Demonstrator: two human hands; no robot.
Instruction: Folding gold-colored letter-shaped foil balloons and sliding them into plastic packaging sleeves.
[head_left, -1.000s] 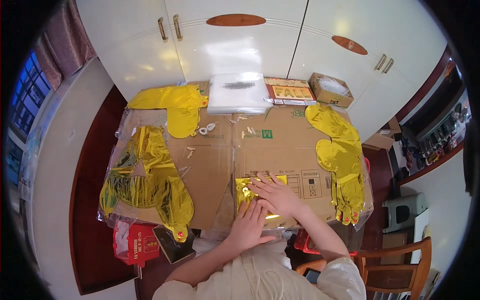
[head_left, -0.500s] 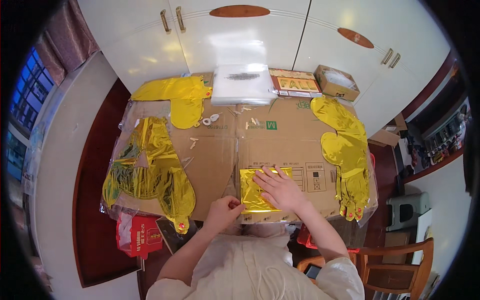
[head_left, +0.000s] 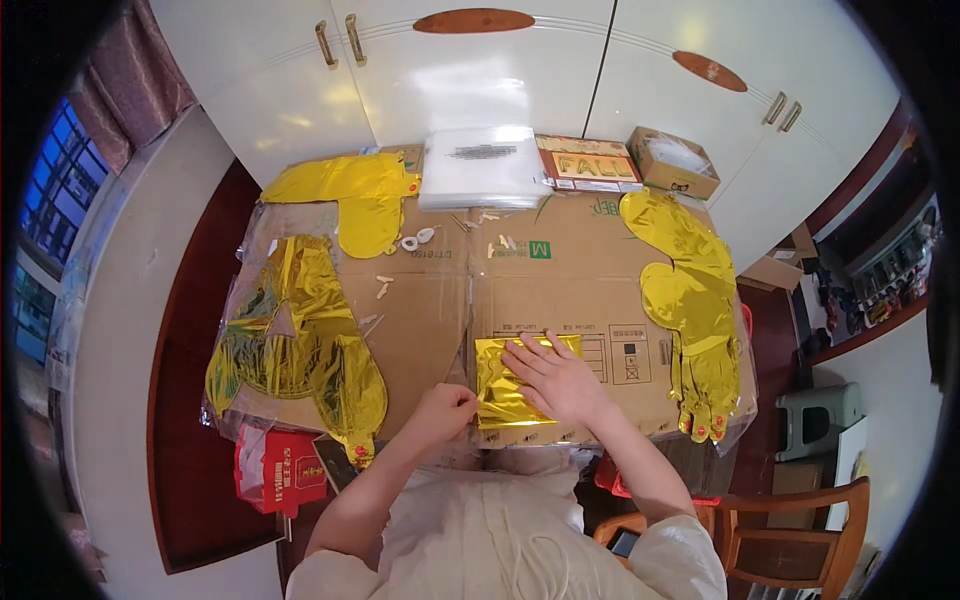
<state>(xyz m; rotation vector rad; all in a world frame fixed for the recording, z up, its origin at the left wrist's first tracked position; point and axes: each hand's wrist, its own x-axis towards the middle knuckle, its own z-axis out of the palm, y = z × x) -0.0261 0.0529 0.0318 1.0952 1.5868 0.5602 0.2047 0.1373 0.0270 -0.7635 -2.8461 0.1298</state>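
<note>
A gold foil balloon (head_left: 505,408), folded into a flat square packet, lies near the front edge of the cardboard (head_left: 540,295). My right hand (head_left: 560,380) rests flat on top of it, fingers stretched out. At the packet's left edge my left hand (head_left: 447,412) is closed, its fingertips pinching the foil there. Flat, unfilled gold letter balloons lie around: a large one (head_left: 345,385) to the left, another (head_left: 370,215) at the back left, and a pile (head_left: 690,285) at the right. Part of the packet is hidden under my right hand.
Along the back stand a stack of clear plastic bags (head_left: 478,180), a printed orange box (head_left: 590,165) and an open small carton (head_left: 675,162). White tape rings (head_left: 418,240) and small white pieces are scattered mid-table. A wooden chair (head_left: 800,535) stands at the right, a red bag (head_left: 280,470) at the left.
My left hand has moved slightly up along the packet's left edge. My right hand stays flat on the foil; the whole view has shifted a little.
</note>
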